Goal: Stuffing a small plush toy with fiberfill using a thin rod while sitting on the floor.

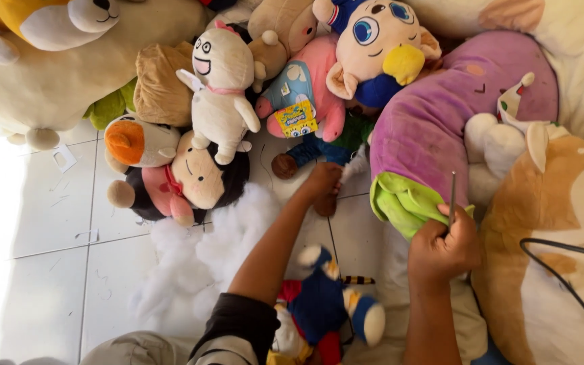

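A white tiled floor [42, 270] carries a heap of plush toys. The largest, a cream plush [49, 81], fills the far left corner; an orange-and-white fox-like plush [549, 257] lies along the right edge. Between them a purple plush [434, 115] with a green cuff [400, 203] sits just beside the right hand [444, 250]. That hand's fingers are closed around a thin needle-like rod [452, 192], which stands upright, its tip against the purple fabric. The rod looks stiff, light and sharp, best pinched low on the shaft. The purple plush looks soft and yielding, easiest gripped at the cuff. Loose white stuffing [190, 257] lies mid-floor. The left hand [322, 182] reaches to a small brown toy foot [284, 165], fingers curled; whether they grip anything, I cannot tell. A small blue plush [319, 297] rests at the near edge.
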